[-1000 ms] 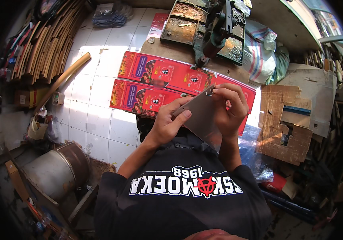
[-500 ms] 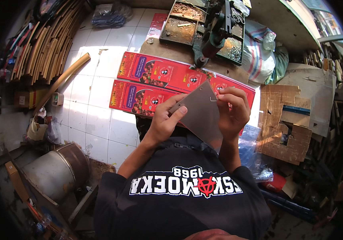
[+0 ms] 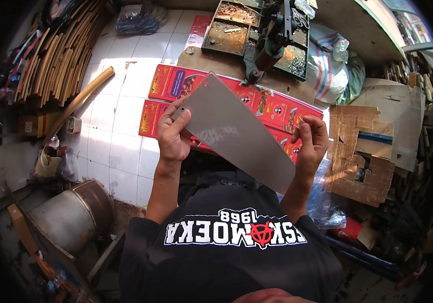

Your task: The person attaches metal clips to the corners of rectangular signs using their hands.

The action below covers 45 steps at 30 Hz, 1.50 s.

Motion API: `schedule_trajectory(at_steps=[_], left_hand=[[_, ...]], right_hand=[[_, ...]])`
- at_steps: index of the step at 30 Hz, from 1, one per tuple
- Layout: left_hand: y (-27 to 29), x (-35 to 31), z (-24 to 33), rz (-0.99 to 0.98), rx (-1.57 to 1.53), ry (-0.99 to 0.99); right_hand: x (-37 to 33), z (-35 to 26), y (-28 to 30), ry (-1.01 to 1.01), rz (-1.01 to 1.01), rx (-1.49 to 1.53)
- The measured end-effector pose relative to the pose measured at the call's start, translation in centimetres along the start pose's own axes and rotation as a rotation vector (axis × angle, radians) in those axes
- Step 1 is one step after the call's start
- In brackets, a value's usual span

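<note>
A flat grey sheet with small holes at its upper left corner [image 3: 236, 126] is tilted across the middle of the view. My left hand [image 3: 172, 136] grips its left edge, thumb on top of the face near a hole. Off the sheet's right side, my right hand [image 3: 311, 139] is pinched around a thin bent wire [image 3: 299, 124], only a short length of which shows. Beneath the sheet lie two long red printed cardboard packages [image 3: 158, 83], side by side and partly covered by it.
Beyond the packages stands a dark green hand press [image 3: 267, 55] beside a compartmented tray [image 3: 226, 38] of small metal bits. Sacks [image 3: 327, 63] lie to its right. Cut cardboard [image 3: 358, 156] is at the right, a metal drum [image 3: 70, 217] at lower left, and stacked strips [image 3: 60, 55] at upper left.
The sheet has turned and shifted left, its broad face now more toward me. My left hand moved left with it; my right hand drew away right and slightly down with the wire.
</note>
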<state>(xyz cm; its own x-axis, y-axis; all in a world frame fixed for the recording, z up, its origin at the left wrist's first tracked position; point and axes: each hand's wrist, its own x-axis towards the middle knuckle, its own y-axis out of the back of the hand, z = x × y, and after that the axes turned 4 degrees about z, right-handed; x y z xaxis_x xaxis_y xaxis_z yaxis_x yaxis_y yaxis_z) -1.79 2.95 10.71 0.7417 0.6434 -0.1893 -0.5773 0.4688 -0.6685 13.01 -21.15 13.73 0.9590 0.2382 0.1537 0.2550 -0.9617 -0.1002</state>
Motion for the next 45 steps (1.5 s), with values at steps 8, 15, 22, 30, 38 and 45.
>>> schedule_trajectory(at_steps=[8,15,22,30,38,45], left_hand=[[4.1,0.7,4.1,0.29,-0.04,-0.209],[6.6,-0.5,4.8,0.415,-0.095,-0.277],[6.3,-0.9,4.2,0.344,-0.174,-0.27],[4.3,-1.7,3.5,0.175,-0.157,-0.276],[5.8,-2.1,3.5,0.031,-0.283,-0.253],[6.2,-2.2,3.7,0.123,-0.3,-0.253]], right_hand=[[1.5,-0.2,5.6,0.137,0.406,-0.246],[2.3,3.3,12.3,0.092,0.702,-0.319],[0.8,4.4,13.9,-0.124,0.707,-0.07],[-0.7,3.9,15.4,-0.125,0.751,-0.141],[-2.2,5.5,18.2,-0.158,0.839,-0.132],[-3.2,5.1,18.5,-0.144,0.781,0.131]])
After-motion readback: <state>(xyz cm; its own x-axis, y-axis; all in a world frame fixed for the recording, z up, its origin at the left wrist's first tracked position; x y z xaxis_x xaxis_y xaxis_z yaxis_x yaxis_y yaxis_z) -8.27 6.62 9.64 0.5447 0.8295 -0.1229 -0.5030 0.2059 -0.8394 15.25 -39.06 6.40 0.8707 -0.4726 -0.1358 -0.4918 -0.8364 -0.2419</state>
